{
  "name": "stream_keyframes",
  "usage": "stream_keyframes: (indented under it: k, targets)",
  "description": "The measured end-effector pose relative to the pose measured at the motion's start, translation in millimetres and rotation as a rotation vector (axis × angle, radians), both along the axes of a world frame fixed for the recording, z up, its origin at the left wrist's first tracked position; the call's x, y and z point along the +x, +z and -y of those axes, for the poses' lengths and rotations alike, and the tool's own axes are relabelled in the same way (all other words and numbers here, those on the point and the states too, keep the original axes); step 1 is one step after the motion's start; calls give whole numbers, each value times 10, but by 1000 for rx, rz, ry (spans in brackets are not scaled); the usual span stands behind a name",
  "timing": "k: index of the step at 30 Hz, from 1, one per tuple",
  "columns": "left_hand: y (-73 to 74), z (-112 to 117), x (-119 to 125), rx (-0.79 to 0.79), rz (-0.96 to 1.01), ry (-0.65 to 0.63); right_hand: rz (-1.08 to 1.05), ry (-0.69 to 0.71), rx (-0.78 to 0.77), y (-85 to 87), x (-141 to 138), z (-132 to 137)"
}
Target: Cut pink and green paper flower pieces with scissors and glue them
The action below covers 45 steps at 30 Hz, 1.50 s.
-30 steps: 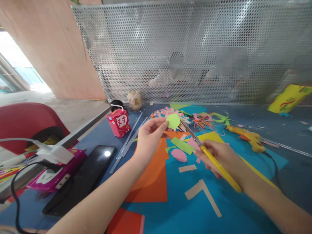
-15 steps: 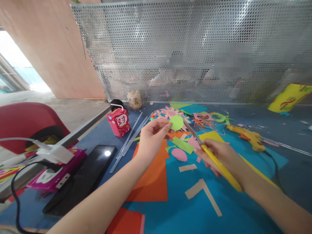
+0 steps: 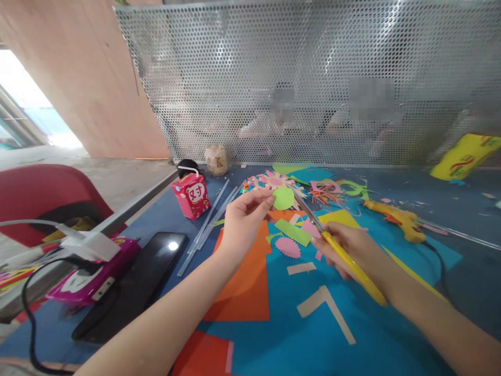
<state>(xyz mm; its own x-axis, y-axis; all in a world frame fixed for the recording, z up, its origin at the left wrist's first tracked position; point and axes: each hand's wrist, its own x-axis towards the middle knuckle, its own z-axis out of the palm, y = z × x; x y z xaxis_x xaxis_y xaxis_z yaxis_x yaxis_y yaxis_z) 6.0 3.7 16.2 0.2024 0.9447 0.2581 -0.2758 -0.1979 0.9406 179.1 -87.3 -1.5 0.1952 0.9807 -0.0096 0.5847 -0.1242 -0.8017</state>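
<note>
A round piece of light green paper (image 3: 284,198) is pinched between the thumb and fingers of my left hand (image 3: 250,211). My right hand (image 3: 346,248) is closed around the yellow handles of a pair of scissors (image 3: 344,258). Their metal blades point up and left, with the tips beside the right edge of the green circle. Below the hands lie a green paper strip (image 3: 293,232), a pink scalloped oval (image 3: 288,248) and some beige strips (image 3: 329,303). They rest on blue paper (image 3: 289,334) and orange paper (image 3: 245,287).
A yellow glue gun (image 3: 399,219) lies at right, clear glue sticks (image 3: 207,224) at left. A red drink box (image 3: 191,196), a black phone (image 3: 133,284) and a purple power strip (image 3: 86,282) stand or lie further left. Paper flowers (image 3: 274,179) sit before a perforated metal screen (image 3: 235,78).
Both hands have hardly moved. The green circle and the scissors' tips have shifted very slightly, and the camera view has moved a little.
</note>
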Motion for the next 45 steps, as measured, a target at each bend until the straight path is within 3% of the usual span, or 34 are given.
stream_keyframes:
  k: [17, 20, 26, 30, 35, 38, 42, 45]
  targets:
    - [-12, -75, -30, 20, -55, 57, -59, -67, -30, 33, -22, 19]
    - [-35, -119, -45, 24, -148, -18, -56, -94, 1, 11, -32, 6]
    - [-186, -86, 7, 103, -418, -337, -254, -90, 94, -64, -62, -56]
    - [-217, -33, 30, 245, -568, -351, -374, -35, 143, -167, 7, -117]
    - [-77, -122, -117, 425, -927, -335, -313, 22, 206, -269, 111, -165]
    - [-57, -211, -206, 418, -1128, -361, -269, 23, 217, -304, 147, -183]
    - [-131, -288, -228, 370, -1153, -439, -248, 16, 221, -310, 151, -196]
    - [-171, -311, -213, 349, -1114, -424, -252, 14, 219, -265, 123, -190]
